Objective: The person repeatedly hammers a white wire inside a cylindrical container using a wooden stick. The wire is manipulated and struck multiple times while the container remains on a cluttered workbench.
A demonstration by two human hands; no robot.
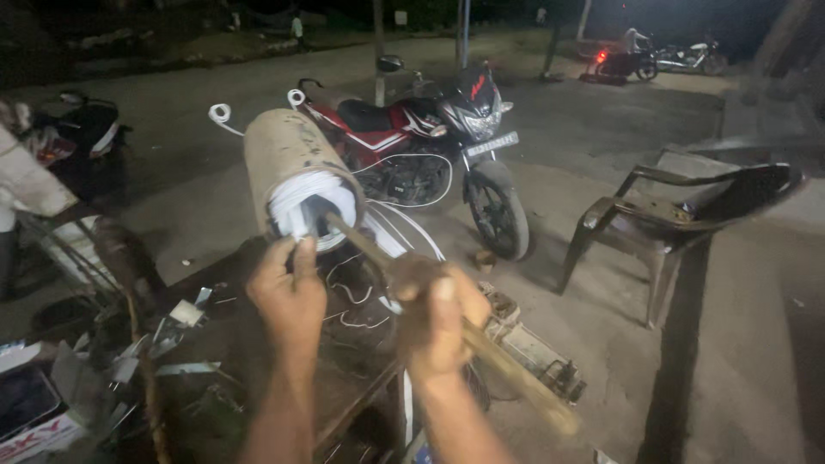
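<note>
Outdoors at night, left hand [290,296] pinched the white windings [311,202]; right hand [436,314] gripped a wooden stick [507,365] (12 o'clock: motorcycle [430,146]); prying risked tearing insulation.

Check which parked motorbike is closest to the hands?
The red-and-black motorcycle directly behind the wrapped cylinder; the others, a scooter at left and bikes far back right, stand farther off.

Your left hand [290,296] sits at the cylinder [296,176] mouth, your right hand [438,318] beside it on the stick [507,361]. Behind stands a motorcycle [430,146]; a chair [679,215] is to your right.
</note>
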